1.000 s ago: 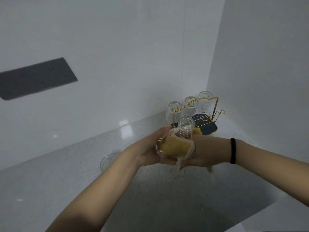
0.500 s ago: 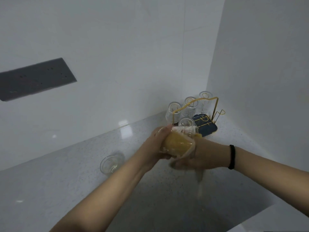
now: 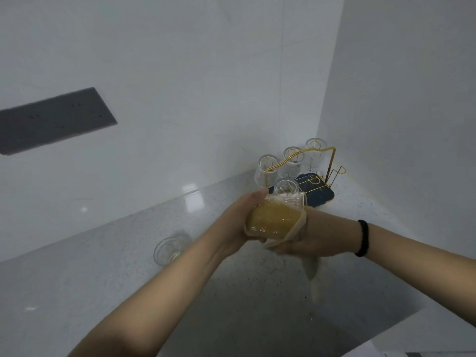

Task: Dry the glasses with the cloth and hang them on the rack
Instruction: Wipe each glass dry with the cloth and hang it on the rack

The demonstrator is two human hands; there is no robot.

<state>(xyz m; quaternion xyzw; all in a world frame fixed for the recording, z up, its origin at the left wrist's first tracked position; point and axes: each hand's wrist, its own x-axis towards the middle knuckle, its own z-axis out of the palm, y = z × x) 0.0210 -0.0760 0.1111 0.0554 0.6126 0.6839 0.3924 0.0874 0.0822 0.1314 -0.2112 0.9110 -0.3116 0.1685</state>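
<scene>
Drying step in hand. Your left hand (image 3: 239, 222) grips the glass (image 3: 277, 215) on its side, fingers wrapped round its wall. The yellow cloth (image 3: 270, 220) is stuffed inside it, a pale tail hanging below. Your right hand (image 3: 306, 238) is at the mouth end, holding cloth; its fingers are mostly hidden behind the glass, so you likely have them clenched on the cloth, but that cannot be confirmed.

Both hands are held above the bench (image 3: 116, 266), just in front of the rack (image 3: 309, 176).

Next, by my reading: pull the cloth out, turn the glass mouth-down, and lower it onto a free peg. The free pegs appear to be on the rack's right side.

Left on the bench, well apart from your hands: a second glass (image 3: 170, 248), upright, apparently nothing in it, not yet dried.

At the corner: the rack's gold wire frame on a dark tray (image 3: 324, 197). Four hung glasses (image 3: 291, 163) sit mouth-down over pegs.
</scene>
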